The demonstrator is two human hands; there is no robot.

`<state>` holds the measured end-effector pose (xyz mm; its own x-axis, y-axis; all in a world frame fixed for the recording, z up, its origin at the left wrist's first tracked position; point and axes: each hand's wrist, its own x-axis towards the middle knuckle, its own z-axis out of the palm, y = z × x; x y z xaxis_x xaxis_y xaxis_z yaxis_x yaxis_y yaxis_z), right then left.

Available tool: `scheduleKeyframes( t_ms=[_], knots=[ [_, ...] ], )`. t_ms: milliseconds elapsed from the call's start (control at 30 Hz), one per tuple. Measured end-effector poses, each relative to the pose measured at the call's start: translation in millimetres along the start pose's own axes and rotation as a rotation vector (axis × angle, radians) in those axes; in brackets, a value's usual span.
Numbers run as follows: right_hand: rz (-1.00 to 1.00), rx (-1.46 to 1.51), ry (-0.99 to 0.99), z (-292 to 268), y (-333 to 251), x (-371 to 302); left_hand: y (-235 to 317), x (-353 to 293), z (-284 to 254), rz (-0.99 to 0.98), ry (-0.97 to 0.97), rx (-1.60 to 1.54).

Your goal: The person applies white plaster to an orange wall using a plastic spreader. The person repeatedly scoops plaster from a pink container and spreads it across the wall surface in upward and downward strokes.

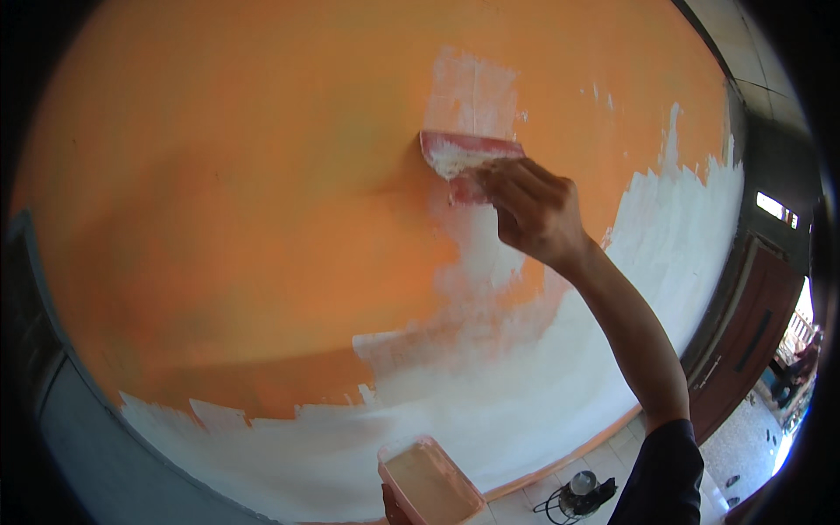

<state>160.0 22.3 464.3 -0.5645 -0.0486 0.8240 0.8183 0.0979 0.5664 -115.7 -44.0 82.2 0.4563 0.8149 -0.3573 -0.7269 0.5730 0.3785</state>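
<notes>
My right hand [544,214] grips a red, wide-bladed putty spreader [472,142] and presses it against the orange wall [280,219] at upper centre. White paste clings to the blade, and a thin whitish streak shows above and below it. Low in the view, part of my left hand [393,506] is wrapped round the side of a pink rectangular tub [477,500], with most of its fingers hidden. Pale, creamy paste lies in the tub. A white coat [437,394] covers the wall's lower part and right side, with a ragged upper edge.
On the tiled floor, a black metal stand [557,506] holds a clear, rounded object beside something dark. A brown door [744,332] stands at the right, with a person [801,363] beyond it. Footwear [733,480] lies on the floor. A grey panel [114,455] borders the lower left.
</notes>
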Motion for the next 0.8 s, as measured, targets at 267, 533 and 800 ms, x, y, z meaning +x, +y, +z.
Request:
scheduleKeyframes(
  t_ms=[267,533,800],
  knots=[
    [0.009,-0.074,0.206,-26,22,29,-3,7,-6,-0.025,-0.072,-0.025],
    [0.096,-0.055,0.008,23,-33,-39,-3,-3,4,0.006,-0.035,0.013],
    [0.124,0.075,-0.211,-4,-66,-56,-7,3,1,0.057,-0.018,0.063]
  ],
)
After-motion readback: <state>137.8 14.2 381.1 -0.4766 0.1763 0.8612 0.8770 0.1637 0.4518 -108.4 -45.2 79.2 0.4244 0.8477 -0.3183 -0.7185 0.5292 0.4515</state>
